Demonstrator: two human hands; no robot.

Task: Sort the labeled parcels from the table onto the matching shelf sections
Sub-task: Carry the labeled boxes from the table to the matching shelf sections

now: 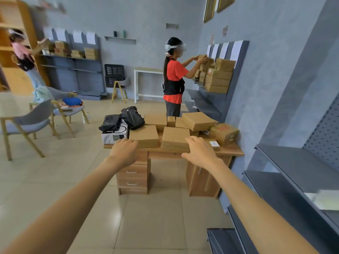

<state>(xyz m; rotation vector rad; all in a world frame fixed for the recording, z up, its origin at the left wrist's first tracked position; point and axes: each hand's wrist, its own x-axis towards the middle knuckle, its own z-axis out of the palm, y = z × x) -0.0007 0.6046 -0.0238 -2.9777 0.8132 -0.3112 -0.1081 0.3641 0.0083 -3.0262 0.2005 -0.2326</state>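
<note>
The parcels (175, 137) lie heaped on the wooden desk (232, 150) straight ahead of me, brown cartons, mostly flat on their broad faces. Two sit at the near edge: one flat carton (145, 135) on the left, just beyond my left hand (123, 153), and a second flat carton (175, 138) just left of my right hand (200, 152). Both hands are empty, fingers spread and relaxed, palms down, reaching toward the desk, and I judge them short of any carton, though the view cannot settle whether a fingertip touches. The second carton lies between my hands and nearer the right one; its long axis looks to run away from me, tilted slightly left, so I judge a two-sided hold across its short width would suit. A small parcel with a white label (213, 143) peeks out past my right hand (the print is too small to read). Black bags (133, 117) and a printed box (114, 137) crowd the desk's left end. Grey shelves (293, 173) stand to my right, and farther off a person in red (174, 77) stacks cartons on another shelf
</note>
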